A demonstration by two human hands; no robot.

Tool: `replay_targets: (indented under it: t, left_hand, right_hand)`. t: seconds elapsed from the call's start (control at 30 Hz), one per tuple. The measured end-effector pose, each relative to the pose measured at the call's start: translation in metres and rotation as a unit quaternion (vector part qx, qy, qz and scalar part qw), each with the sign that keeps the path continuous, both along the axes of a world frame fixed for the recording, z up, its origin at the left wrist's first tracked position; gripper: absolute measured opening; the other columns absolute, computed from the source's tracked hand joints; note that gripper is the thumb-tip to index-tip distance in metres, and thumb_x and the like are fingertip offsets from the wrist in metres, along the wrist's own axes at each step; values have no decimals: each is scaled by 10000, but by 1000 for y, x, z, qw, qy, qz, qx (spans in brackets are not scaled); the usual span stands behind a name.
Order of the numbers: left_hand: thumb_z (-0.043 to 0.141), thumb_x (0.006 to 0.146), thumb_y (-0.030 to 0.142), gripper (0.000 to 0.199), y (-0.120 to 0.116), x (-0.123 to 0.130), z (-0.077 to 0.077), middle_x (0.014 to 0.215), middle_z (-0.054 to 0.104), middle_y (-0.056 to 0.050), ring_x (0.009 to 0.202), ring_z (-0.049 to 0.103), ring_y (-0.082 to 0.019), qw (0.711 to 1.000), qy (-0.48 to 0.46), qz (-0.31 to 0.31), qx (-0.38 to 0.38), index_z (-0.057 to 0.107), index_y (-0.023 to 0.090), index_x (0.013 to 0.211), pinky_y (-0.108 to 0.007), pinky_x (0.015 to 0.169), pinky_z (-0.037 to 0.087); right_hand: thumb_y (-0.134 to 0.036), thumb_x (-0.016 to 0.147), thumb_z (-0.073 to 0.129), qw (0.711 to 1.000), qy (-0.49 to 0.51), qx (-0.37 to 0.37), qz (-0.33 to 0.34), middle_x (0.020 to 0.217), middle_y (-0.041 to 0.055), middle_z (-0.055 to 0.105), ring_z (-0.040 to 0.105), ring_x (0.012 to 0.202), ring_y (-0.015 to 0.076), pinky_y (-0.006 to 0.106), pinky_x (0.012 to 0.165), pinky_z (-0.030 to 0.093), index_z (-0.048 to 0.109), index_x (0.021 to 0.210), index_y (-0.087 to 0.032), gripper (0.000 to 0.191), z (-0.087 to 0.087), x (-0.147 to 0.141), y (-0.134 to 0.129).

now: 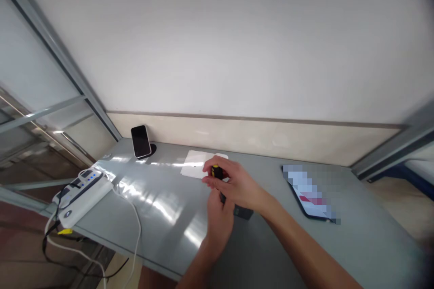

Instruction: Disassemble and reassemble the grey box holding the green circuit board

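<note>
Countable items, by kind: two bare hands, one left (220,222) and one right (241,184); one black-and-yellow object (217,171); one dark block (243,212); one grey table (162,216); one upright phone (141,141) and one black stand (153,149); one flat device (310,196) with a lit screen; one white power strip (83,198); one yellow piece (65,231). White paper (194,165), partly covered, numbers at least one sheet, perhaps two; cables, overlapping, include at least one white (139,223) and one black (43,244).

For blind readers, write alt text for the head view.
Right hand grips a yellow-and-black object, left hand close by, over a grey table. Around them: paper, phone, power strip, dark box, pixelated screen.
</note>
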State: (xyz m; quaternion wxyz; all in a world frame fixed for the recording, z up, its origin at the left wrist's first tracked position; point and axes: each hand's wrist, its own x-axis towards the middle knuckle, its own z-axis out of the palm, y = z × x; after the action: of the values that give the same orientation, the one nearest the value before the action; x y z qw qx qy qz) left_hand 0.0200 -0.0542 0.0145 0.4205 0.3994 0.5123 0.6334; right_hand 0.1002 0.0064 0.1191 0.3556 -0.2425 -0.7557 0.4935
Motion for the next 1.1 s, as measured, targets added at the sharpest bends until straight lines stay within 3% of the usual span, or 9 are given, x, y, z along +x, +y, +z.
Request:
replay_targets:
  t: [0.17, 0.33, 0.8, 1.1]
  left_hand:
    - [731, 860, 315, 144, 2, 1, -7, 723, 566, 13, 712, 502, -177, 998, 43, 32, -41, 648, 206, 818, -279, 691, 407]
    - [679, 868, 316, 233, 3, 3, -11, 652, 439, 59, 651, 429, -143, 990, 105, 52, -80, 515, 222, 732, -261, 668, 375]
    - [667, 850, 276, 163, 3, 4, -12, 701, 526, 40, 687, 516, -152, 991, 93, 54, -84, 533, 215, 780, -269, 690, 426]
    - [670, 841, 268, 157, 2, 4, -12, 672, 495, 48, 670, 479, -147, 989, 104, 52, -90, 545, 214, 763, -264, 667, 411]
  right_hand:
    - [-343, 931, 733, 997, 59, -49, -26, 743, -41, 644, 662, 663, 137, 275, 628, 549, 650, 955, -259, 120, 2, 5, 5]
    - [-356, 940, 732, 988, 124, -39, -81, 739, -32, 656, 682, 648, 138, 277, 624, 561, 623, 947, -249, 153, 0, 10, 9]
    - [-393, 933, 734, 994, 72, -58, -67, 780, -26, 655, 675, 670, 139, 274, 614, 551, 629, 953, -261, 171, -9, 5, 11]
    - [-375, 953, 714, 994, 69, -44, -68, 788, -26, 650, 672, 672, 134, 272, 624, 546, 631, 950, -260, 142, -8, 7, 9]
